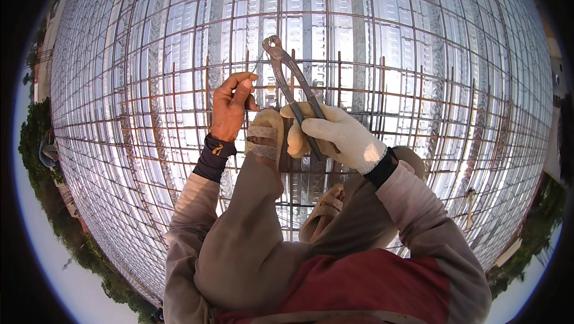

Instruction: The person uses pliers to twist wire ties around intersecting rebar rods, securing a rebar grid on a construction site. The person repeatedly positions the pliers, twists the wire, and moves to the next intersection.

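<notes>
Bare-skinned, my left hand (232,108) pinches a thin tie wire (257,67) between thumb and forefinger. The wire's far end runs up toward the jaws of a pair of end-cutting pincers (282,64); whether the jaws grip it I cannot tell. Around the pincers' dark handles my right hand (341,135), in a cream knit glove, is closed. The handles stand somewhat apart, with the head pointing away from me. Both hands are above a mesh of rebar (326,90), left and right of my sandalled left foot (266,135).
Shiny ribbed metal decking (353,31) lies under the rebar grid on all sides. My other sandalled foot (326,210) rests on it nearer to me. Short bar ends cross the grid ahead of my hands. Trees (39,144) stand beyond the left edge.
</notes>
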A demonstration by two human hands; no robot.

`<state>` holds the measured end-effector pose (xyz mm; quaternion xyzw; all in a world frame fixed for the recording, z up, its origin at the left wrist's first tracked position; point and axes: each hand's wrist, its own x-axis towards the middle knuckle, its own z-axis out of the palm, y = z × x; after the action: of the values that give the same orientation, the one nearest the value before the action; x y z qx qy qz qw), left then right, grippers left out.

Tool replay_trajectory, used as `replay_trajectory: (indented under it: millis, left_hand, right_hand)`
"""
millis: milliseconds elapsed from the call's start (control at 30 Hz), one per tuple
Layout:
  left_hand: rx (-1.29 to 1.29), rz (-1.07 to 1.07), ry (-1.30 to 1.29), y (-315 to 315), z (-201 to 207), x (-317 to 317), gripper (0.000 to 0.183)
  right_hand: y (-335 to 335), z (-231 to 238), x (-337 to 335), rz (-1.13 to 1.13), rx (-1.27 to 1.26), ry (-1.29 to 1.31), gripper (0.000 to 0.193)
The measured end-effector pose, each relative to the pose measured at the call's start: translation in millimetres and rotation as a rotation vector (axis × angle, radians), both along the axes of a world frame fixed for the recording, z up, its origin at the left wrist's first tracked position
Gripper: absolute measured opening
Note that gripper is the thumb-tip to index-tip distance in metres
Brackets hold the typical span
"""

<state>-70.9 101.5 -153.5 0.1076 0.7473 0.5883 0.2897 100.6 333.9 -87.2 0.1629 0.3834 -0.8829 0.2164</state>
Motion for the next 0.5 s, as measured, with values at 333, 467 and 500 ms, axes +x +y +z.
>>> replay_trajectory:
  millis: [333, 467, 500]
  left_hand:
    - [-0.619, -0.531, 1.540, -4, 112, -150, 0.045]
    - [-0.410, -0.677, 1.297, 15, 95, -148, 0.037]
    - [-0.345, -0.665, 1.227, 22, 83, -153, 0.035]
  right_hand:
    - [-5, -17, -5, 0.084, -0.373, 0.188, 0.089]
    - [0, -24, -6, 0.144, -0.334, 0.234, 0.086]
    - [0, -26, -1, 0.162, -0.341, 0.209, 0.086]
